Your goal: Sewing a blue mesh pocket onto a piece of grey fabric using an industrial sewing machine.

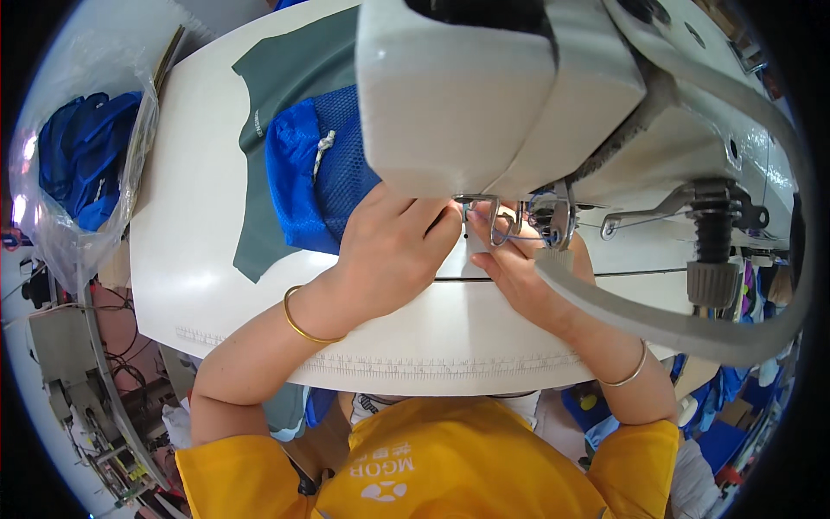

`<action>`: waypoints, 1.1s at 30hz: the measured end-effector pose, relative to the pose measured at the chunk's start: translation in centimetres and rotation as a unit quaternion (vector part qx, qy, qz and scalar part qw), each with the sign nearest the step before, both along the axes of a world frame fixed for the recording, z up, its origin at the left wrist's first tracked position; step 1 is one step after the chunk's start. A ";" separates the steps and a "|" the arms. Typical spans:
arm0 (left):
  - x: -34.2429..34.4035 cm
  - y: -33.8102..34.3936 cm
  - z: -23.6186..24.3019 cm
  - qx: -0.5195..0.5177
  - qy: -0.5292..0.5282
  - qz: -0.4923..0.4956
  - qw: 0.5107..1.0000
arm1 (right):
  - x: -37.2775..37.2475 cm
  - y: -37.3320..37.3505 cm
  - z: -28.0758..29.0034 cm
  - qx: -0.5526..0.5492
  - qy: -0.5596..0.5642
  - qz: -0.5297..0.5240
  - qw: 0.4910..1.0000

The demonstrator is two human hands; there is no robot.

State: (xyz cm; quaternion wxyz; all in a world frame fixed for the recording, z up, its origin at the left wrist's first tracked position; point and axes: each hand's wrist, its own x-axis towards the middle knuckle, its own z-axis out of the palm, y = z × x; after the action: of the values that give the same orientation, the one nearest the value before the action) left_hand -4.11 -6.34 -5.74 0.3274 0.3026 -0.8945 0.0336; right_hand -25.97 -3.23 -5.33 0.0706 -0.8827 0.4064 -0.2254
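Note:
My left hand is curled just left of the white sewing machine's needle area, with its fingertips pressed together; what they hold is hidden. My right hand reaches under the metal presser and guide parts from the right, thumb apart from the fingers, whose tips are partly hidden. A blue mesh pouch with a white knotted cord lies left of the machine head, beside my left hand, on a grey-green fabric piece.
The white table has a ruler strip along its front edge. A clear bag of blue fabric is at the left. Machinery with cables stands at the lower left. A thick grey curved bar spans the right, with piled fabrics beyond.

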 end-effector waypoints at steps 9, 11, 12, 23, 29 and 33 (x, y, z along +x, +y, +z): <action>0.4 -0.3 0.2 0.002 -0.019 0.006 1.000 | 0.7 0.9 0.2 -0.032 0.128 -0.059 0.989; 0.4 -0.4 0.2 -0.003 -0.020 0.005 1.000 | 0.3 0.9 -0.8 -0.059 0.126 -0.061 0.988; 0.4 -0.4 0.2 -0.003 -0.018 0.000 1.000 | 0.1 0.9 -1.4 -0.072 0.125 -0.062 0.988; 0.4 -0.3 0.0 0.013 -0.034 -0.012 0.999 | -0.2 0.7 -1.2 0.085 -0.012 -0.046 0.995; 0.3 -0.5 0.2 -0.007 -0.020 -0.007 1.000 | 0.0 0.6 -0.6 0.004 0.070 -0.048 0.996; 0.7 -0.3 1.0 -0.005 -0.047 -0.012 0.999 | 0.1 0.4 -0.3 -0.019 0.016 -0.027 0.999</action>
State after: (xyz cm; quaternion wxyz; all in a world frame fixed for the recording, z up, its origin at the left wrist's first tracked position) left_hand -3.39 -6.62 -4.75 0.2873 0.2885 -0.9121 0.0487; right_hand -25.85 -2.84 -5.63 0.0408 -0.8759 0.4271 -0.2205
